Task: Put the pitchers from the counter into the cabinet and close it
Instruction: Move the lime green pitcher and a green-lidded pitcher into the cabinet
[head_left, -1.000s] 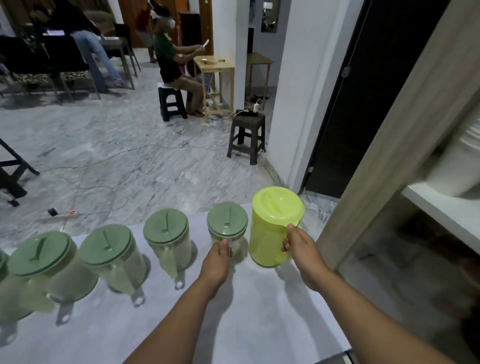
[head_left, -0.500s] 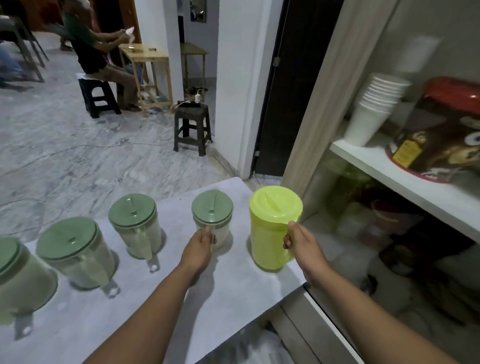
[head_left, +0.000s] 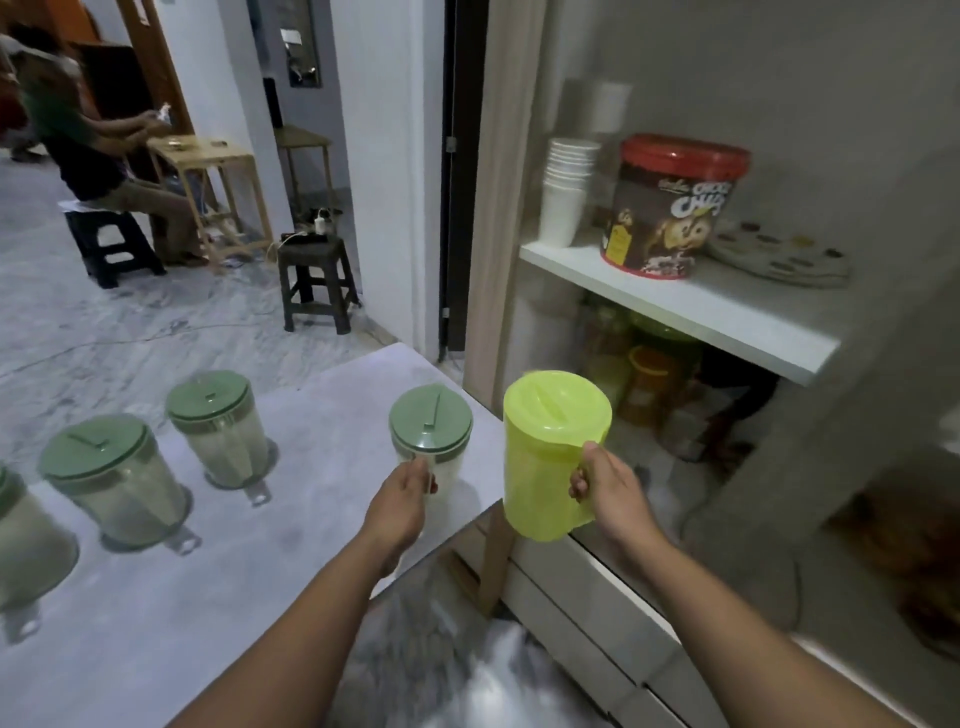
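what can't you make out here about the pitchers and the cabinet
Head view only:
- Lower cabinet shelf: dim and blurred; the jars there cannot be identified or free room judged.
- Leftmost green-lidded pitcher: cut off by the left edge.
- Cabinet door: out of frame.
- Left hand: hides the handle of its green-lidded pitcher.

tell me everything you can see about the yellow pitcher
The yellow pitcher looks like translucent lime-yellow plastic, a cylinder with a matching lid pressed on and a side handle. The right hand grips that handle and holds the pitcher roughly upright, off the counter, past its right edge and in front of the open cabinet. Nothing else touches it. Its contents can't be told.
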